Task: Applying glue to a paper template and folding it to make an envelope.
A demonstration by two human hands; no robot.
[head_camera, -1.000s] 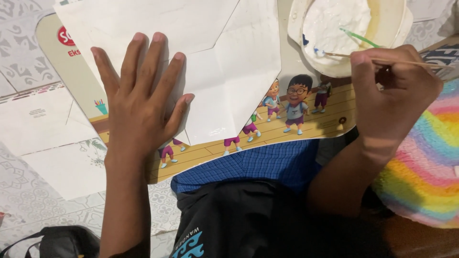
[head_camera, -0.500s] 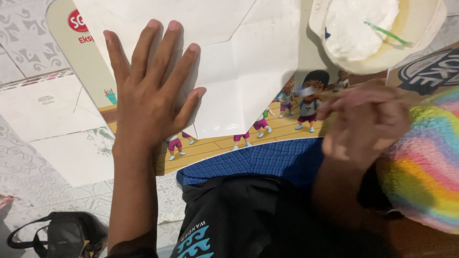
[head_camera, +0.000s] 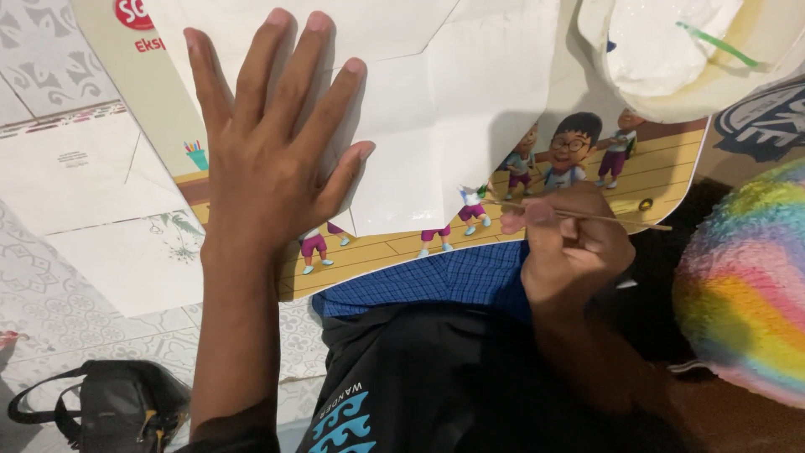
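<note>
— On lap: left hand [head_camera: 268, 159] flat, fingers spread, pressing creased white paper sheet [head_camera: 419, 101] onto cartoon-printed cardboard board [head_camera: 587, 168].
— Right hand [head_camera: 570, 252]?
— Closed around thin wooden brush stick [head_camera: 587, 216], tip just at sheet's lower edge, over board.
— Nearby?
— Cream paint-smeared dish [head_camera: 671, 50] top right; rainbow-painted round object [head_camera: 746, 285] at right; black bag [head_camera: 109, 411] on patterned tile floor [head_camera: 50, 67].
</note>
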